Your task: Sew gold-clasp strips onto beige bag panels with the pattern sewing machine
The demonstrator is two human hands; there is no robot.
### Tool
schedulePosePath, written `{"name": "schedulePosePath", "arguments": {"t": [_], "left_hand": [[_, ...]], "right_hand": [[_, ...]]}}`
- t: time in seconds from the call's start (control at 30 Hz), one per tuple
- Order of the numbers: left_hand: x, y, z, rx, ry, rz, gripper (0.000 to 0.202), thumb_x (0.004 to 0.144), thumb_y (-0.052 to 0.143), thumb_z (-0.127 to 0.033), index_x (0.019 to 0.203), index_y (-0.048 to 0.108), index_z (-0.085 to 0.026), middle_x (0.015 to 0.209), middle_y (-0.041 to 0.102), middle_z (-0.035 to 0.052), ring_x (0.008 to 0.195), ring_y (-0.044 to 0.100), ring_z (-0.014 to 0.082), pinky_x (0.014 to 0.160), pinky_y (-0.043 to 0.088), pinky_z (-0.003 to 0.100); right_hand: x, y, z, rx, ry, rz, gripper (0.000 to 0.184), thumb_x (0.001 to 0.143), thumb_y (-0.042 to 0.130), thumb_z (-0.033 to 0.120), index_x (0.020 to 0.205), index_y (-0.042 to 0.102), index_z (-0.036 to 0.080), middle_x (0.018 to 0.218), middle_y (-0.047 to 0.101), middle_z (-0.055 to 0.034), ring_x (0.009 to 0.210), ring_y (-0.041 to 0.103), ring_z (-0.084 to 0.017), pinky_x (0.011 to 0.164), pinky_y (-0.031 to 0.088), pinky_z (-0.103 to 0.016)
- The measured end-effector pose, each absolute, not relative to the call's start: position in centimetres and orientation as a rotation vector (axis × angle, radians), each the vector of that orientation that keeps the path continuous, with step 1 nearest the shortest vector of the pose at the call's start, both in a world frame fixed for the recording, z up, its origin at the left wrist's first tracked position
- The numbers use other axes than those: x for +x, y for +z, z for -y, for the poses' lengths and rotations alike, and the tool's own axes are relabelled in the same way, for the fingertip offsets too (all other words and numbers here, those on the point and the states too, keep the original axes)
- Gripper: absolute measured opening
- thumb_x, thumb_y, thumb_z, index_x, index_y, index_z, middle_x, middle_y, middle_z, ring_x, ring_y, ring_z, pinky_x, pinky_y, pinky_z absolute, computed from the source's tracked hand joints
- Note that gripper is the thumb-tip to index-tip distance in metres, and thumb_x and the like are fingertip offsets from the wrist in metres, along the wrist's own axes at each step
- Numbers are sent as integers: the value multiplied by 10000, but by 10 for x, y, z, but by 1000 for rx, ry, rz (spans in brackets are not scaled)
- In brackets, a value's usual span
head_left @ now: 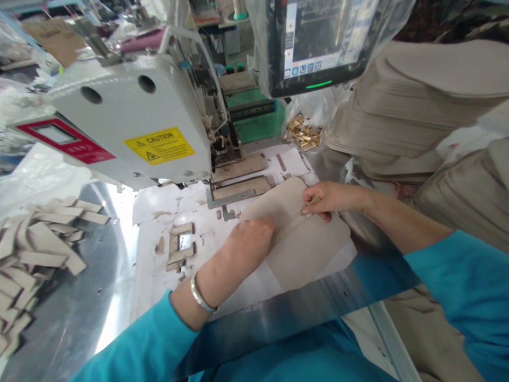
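Teal top (294, 356) | left hand (253, 234) curled over beige panel (312, 249) (can't tell its grip) | right hand (321, 199): fingers pinched there

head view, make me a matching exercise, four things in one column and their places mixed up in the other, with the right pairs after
Things:
1. Beige panel
2. Gold-coloured pieces
3. Caution label
4. Loose beige strips

Places:
A. On the side of the white machine
B. In a pile at the left, on the metal table
C. Touched by the left hand and right hand
D. Just below the screen in the picture

Pairs: 1-C, 2-D, 3-A, 4-B
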State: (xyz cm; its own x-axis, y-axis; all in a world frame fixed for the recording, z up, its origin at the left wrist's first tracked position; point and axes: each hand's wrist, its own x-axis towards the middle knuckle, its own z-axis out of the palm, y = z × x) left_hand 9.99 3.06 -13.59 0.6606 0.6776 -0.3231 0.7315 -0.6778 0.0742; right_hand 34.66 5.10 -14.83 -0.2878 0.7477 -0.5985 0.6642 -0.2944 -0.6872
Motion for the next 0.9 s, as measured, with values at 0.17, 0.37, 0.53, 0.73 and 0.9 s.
{"name": "schedulePosePath", "arguments": {"t": [0.17, 0.37, 0.53, 0.73, 0.9], "left_hand": [[103, -145, -22, 2635, -325, -1321, 208, 918, 423, -136, 1053, 582, -140, 827, 708, 126, 749, 717, 319, 589, 535, 371], [58, -157, -21, 2173, 243, -1517, 111, 895, 457, -146, 901, 563, -178, 668, 654, 21, 609, 656, 189, 598, 483, 272], [24, -167, -12, 1615, 644, -1207, 88, 933, 471, -236, 921, 543, -187, 821, 694, 22, 624, 625, 125, 547, 470, 215], [20, -173, -3, 1225, 760, -888, 145, 975, 522, -307, 960, 524, -163, 966, 721, 83, 781, 678, 144, 675, 537, 247], [17, -173, -4, 1201, 780, -807, 125, 988, 517, -278, 953, 536, -160, 970, 719, 76, 805, 675, 132, 737, 530, 250]], "right_hand": [[348, -148, -50, -1797, 1641, 1837, 388, 721, 720, 494, 677, 466, 203, 473, 540, 37, 449, 549, -117, 462, 418, -223], [351, -154, -51, -1774, 1674, 1795, 413, 708, 738, 518, 684, 476, 200, 475, 555, 30, 443, 557, -119, 461, 423, -226], [350, -155, -52, -1796, 1699, 1743, 436, 677, 759, 546, 706, 499, 197, 464, 557, 29, 429, 553, -121, 438, 407, -222], [350, -156, -50, -1814, 1668, 1729, 458, 655, 770, 565, 707, 498, 200, 453, 555, 31, 424, 549, -118, 427, 381, -214], [351, -158, -50, -1820, 1673, 1721, 439, 664, 761, 548, 712, 499, 200, 462, 562, 29, 431, 551, -117, 424, 365, -210]]}}
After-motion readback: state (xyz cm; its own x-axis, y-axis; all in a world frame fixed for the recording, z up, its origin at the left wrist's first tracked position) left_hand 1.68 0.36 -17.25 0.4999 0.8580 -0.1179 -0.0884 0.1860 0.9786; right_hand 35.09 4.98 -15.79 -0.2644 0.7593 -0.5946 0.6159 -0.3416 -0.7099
